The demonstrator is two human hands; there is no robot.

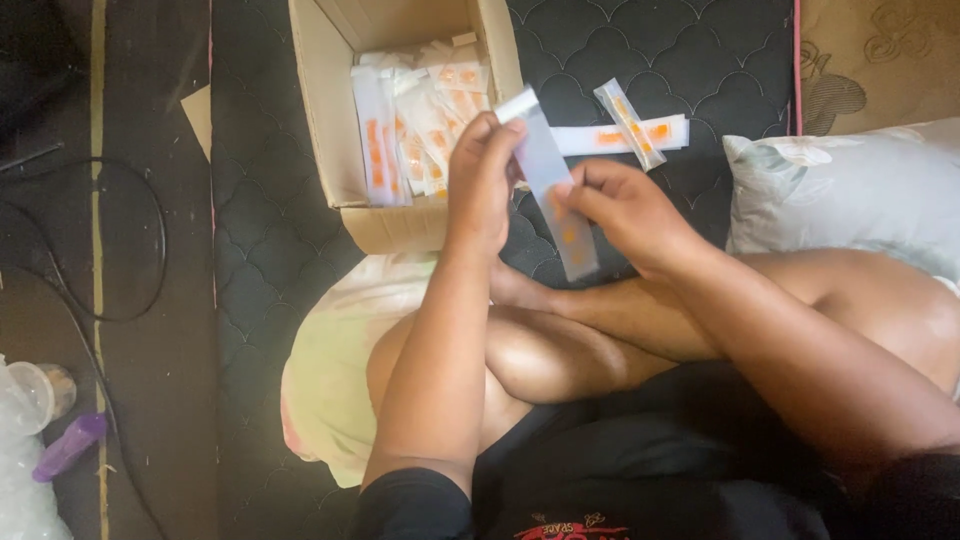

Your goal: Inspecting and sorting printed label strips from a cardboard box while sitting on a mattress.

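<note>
A cardboard box of orange-marked packets sits at far left on a dark mattress. The left hand pinches the top of a long clear sleeve; the right hand grips its middle, apparently handling it; two packets lie beyond.

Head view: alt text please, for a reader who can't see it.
Both hands, left hand and right hand, hold a long clear plastic sleeve above crossed legs. Ahead, an open cardboard box holds similar packets with orange contents; two more packets lie crossed on the dark quilted mattress.
</note>
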